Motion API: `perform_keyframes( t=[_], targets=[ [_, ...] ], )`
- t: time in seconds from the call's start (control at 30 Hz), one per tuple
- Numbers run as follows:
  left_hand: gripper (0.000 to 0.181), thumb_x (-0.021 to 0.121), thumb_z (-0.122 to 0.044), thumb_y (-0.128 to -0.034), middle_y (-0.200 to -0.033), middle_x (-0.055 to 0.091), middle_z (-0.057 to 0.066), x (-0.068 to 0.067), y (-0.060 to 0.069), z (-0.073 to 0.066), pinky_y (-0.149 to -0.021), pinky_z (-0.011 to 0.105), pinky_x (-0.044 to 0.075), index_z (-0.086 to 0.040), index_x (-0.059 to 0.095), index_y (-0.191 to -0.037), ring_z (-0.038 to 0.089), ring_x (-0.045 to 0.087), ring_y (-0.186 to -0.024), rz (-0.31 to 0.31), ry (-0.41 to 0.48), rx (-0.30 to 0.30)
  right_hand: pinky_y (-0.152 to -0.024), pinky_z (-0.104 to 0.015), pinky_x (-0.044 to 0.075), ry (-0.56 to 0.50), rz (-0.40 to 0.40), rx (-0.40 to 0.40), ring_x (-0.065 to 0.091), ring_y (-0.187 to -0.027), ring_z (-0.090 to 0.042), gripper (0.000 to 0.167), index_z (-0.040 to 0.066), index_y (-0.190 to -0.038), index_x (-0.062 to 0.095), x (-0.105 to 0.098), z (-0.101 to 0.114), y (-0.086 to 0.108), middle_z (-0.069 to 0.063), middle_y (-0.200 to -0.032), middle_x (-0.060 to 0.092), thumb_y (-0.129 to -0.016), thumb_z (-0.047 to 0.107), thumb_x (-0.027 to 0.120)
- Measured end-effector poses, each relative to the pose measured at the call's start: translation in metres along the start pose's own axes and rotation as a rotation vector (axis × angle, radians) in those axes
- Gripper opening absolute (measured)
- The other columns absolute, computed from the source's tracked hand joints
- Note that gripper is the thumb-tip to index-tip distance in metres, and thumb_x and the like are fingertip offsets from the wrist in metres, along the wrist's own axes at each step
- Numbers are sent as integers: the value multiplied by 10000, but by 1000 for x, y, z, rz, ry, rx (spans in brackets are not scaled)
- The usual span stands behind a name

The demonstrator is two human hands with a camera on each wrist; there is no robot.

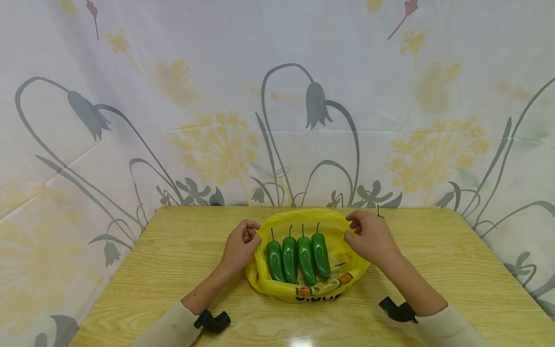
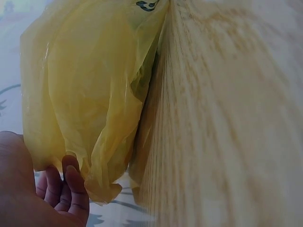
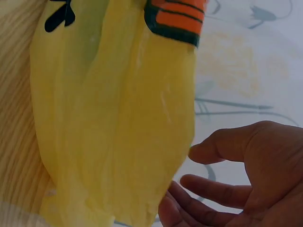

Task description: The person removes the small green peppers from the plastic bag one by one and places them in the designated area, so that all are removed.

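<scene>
A yellow plastic bag (image 1: 282, 289) lies on the table with its mouth spread wide and its rim folded down. Inside, several glossy green chili peppers (image 1: 305, 260) lie side by side, stems pointing to the far side. My left hand (image 1: 240, 246) is at the bag's left rim, fingers curled, with the bag's edge (image 2: 97, 156) at the fingertips. At the opposite rim, my right hand (image 1: 375, 236) has its thumb and fingers apart. In the right wrist view, the thumb tip (image 3: 196, 153) meets the bag's side, and the fingers are loosely bent.
Another green pepper (image 1: 380, 217) shows partly behind my right hand, its stem upright. The wooden table (image 1: 173, 255) ends at a flower-printed cloth (image 1: 243, 159). Black camera mounts sit by the left wrist (image 1: 213, 322) and the right wrist (image 1: 396, 310).
</scene>
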State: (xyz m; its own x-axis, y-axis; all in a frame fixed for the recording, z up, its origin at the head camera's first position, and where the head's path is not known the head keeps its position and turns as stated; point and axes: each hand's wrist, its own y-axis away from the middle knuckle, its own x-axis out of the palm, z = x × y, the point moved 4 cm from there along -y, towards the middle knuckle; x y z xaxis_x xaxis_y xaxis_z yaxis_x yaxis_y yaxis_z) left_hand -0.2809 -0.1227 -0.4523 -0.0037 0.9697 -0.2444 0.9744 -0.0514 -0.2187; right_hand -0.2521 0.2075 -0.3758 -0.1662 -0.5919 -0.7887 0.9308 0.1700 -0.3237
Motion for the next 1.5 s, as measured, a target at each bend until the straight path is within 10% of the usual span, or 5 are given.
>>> perform_keyframes(
  t=[1.5],
  targets=[
    [235, 603, 28, -940, -906, 538, 76, 2, 3, -4, -620, 219, 419, -13, 638, -1169, 118, 481, -654, 32, 0, 18, -750, -413, 604, -50, 295, 21, 712, -849, -231, 625, -139, -1344, 609, 65, 5, 11, -181, -1088, 727, -922, 262, 837]
  ],
)
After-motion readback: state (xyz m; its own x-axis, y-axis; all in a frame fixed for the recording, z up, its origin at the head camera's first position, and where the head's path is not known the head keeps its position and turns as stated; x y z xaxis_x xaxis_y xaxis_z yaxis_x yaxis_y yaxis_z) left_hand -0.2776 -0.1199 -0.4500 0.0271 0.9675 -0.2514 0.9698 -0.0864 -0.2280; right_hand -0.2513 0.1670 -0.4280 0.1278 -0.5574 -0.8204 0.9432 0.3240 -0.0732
